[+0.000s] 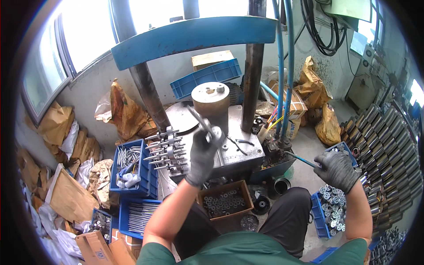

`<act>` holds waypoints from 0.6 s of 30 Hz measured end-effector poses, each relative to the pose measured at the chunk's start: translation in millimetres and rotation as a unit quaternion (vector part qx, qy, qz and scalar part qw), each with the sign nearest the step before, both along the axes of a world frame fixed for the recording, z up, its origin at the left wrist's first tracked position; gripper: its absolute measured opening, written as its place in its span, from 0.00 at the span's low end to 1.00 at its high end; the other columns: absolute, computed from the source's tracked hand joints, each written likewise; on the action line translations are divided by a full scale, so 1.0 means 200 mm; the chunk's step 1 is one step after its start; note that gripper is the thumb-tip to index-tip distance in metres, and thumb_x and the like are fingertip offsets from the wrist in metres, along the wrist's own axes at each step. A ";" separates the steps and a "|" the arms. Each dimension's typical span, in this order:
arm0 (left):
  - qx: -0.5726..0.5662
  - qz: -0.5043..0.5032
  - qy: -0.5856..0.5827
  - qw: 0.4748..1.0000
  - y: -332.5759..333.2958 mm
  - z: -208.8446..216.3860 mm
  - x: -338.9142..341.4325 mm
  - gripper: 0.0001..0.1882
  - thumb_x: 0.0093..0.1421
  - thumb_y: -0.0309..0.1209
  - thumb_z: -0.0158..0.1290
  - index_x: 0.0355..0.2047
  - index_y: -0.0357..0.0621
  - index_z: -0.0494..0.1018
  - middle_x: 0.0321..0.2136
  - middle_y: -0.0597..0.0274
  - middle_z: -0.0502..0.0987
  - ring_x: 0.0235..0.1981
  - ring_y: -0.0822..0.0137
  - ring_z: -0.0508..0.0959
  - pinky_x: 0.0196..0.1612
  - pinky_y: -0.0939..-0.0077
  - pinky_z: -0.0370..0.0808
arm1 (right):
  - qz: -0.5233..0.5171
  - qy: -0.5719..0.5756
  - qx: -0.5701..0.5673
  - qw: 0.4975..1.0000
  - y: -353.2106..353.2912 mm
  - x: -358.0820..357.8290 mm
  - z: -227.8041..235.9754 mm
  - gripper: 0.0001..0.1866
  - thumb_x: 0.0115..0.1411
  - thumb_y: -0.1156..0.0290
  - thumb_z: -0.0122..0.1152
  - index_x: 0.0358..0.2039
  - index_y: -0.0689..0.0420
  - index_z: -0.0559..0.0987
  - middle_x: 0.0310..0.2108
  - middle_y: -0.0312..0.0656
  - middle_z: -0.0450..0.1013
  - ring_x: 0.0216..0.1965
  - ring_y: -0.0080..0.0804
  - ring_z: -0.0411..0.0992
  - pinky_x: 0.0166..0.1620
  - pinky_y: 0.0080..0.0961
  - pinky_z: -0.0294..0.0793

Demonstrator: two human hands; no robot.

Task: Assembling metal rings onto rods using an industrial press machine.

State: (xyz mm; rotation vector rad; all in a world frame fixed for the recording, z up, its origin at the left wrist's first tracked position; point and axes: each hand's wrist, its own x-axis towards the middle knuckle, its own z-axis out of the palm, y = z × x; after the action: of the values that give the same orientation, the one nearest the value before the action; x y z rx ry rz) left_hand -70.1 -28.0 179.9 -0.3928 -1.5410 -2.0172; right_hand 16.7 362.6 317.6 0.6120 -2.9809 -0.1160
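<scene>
Metal shaft, just one, slightly blurred, tilts toward the upper left at the frame's centre, and the left hand has it gripped, forearm slanting up from the lower edge! Over at centre right, the right hand curls round one blue lever, forearm rising from the lower right. Two dark pillars up top, one blue crossbeam, one cardboard box low centre.

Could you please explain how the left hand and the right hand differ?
The left hand holds a metal shaft; the right hand grips a blue lever. The left hand is by the metal table; the right hand is farther out to the side. Both are gloved in dark gray.
</scene>
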 end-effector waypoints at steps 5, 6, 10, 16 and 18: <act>-0.143 0.055 0.050 0.987 -0.12 0.38 -0.55 0.20 0.64 0.22 0.63 0.55 0.41 0.72 0.44 0.65 0.77 0.44 0.73 0.78 0.48 0.77 0.79 | 0.010 -0.073 -0.024 0.997 0.15 0.06 -0.04 0.29 0.57 0.50 0.67 0.54 0.54 0.80 0.41 0.53 0.79 0.42 0.54 0.80 0.47 0.47 0.80; -0.115 0.026 0.056 0.992 -0.12 0.43 -0.67 0.21 0.63 0.22 0.64 0.55 0.42 0.72 0.44 0.65 0.77 0.44 0.72 0.78 0.48 0.77 0.79 | -0.004 -0.073 -0.010 0.997 0.14 0.05 -0.04 0.31 0.58 0.49 0.66 0.58 0.53 0.78 0.44 0.54 0.79 0.43 0.53 0.80 0.48 0.46 0.80; -0.216 0.078 0.034 0.973 -0.12 0.51 -0.98 0.24 0.61 0.22 0.66 0.56 0.43 0.72 0.43 0.61 0.80 0.44 0.70 0.80 0.47 0.76 0.80 | -0.018 -0.060 0.017 0.998 0.10 0.05 -0.05 0.37 0.59 0.43 0.64 0.61 0.56 0.75 0.46 0.54 0.80 0.44 0.53 0.81 0.47 0.45 0.81; -0.132 0.012 -0.017 0.991 -0.10 0.48 -1.13 0.26 0.59 0.21 0.67 0.56 0.44 0.72 0.42 0.57 0.82 0.41 0.68 0.82 0.42 0.74 0.81 | -0.017 -0.135 0.056 0.989 0.09 0.02 -0.06 0.39 0.61 0.39 0.62 0.60 0.59 0.76 0.45 0.53 0.80 0.43 0.53 0.80 0.47 0.45 0.80; -0.131 0.009 -0.041 0.991 -0.11 0.48 -1.13 0.26 0.59 0.20 0.66 0.57 0.45 0.72 0.42 0.56 0.82 0.41 0.67 0.82 0.40 0.74 0.81 | 0.001 -0.130 0.052 0.990 0.10 0.01 -0.06 0.34 0.60 0.43 0.62 0.57 0.57 0.78 0.42 0.51 0.81 0.40 0.52 0.81 0.44 0.47 0.79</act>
State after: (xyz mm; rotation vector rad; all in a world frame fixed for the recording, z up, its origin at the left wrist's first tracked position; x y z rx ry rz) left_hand -295.4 -49.4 275.2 -0.4000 -1.8604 -1.8418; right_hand 18.2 381.9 305.2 0.6910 -3.2426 -0.2078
